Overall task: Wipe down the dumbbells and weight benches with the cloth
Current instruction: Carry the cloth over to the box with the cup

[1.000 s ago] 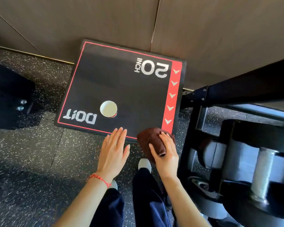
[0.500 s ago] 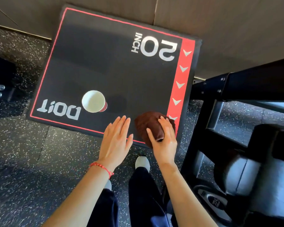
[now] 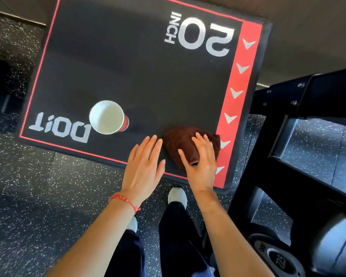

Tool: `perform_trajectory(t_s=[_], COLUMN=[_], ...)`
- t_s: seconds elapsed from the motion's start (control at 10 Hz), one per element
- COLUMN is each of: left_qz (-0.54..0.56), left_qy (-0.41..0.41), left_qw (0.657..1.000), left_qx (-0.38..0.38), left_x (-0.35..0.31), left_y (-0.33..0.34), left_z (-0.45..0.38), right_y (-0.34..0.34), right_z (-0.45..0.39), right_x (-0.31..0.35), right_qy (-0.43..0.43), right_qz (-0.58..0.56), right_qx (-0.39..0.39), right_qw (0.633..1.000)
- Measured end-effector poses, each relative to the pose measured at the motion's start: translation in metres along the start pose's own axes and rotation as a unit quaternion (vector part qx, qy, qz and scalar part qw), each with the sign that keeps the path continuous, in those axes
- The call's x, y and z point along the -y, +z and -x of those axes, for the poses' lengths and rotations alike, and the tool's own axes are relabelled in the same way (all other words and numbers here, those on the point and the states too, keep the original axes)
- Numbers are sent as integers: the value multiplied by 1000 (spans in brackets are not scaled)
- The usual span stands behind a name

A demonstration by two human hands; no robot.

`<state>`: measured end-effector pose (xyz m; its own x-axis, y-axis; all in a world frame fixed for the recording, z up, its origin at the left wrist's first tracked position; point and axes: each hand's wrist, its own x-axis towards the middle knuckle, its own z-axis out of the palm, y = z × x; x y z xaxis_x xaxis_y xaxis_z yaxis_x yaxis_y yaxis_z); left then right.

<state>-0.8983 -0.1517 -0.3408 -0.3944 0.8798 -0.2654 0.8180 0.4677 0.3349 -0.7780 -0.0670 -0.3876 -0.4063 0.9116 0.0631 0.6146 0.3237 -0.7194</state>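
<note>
The brown cloth [image 3: 185, 143] is pressed under the right hand [image 3: 201, 156] on the black padded box [image 3: 128, 72], near its red-striped edge; the left hand [image 3: 144, 166] is held flat and empty just beside it. The dumbbells [image 3: 278, 260] are racked low to the right, nearer the right hand
</note>
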Motion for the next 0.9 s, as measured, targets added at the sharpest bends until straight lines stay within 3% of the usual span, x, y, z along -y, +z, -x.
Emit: perform_trajectory(t_s=[0.6,0.9], left_qz=[22,54], left_qy=[1,-25], left_qw=[1000,998], left_qx=[-13,-32], left_x=[15,55], left_y=[-7,-25], left_z=[27,80], right_y=[-4,8], right_z=[14,51], right_x=[18,69], right_qy=[17,-111], right_qz=[40,120], right_qx=[13,14], right_qw=[999,986])
